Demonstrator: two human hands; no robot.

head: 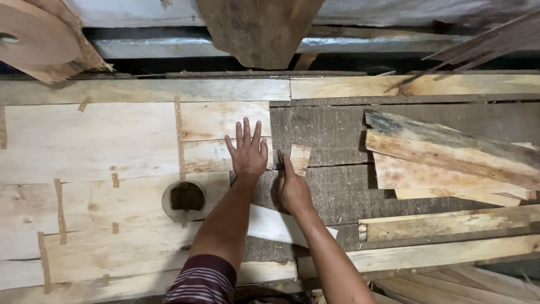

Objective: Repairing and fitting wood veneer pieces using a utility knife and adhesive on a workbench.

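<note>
Beside the flat, open left hand (248,155), the right hand (292,188) pinches a small veneer piece (300,157); its long axis points away.

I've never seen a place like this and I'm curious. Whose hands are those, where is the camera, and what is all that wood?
The camera sits on a person's head and looks down, so both arms are that person's own. The left hand lies flat, fingers spread, on a big pale sheet of thin wood patched with brown tape strips. The right hand presses a small wood piece next to the sheet's edge, on a rough grey table. A roll of tape rests on the sheet. More thin wood scraps are piled on the right.
</note>
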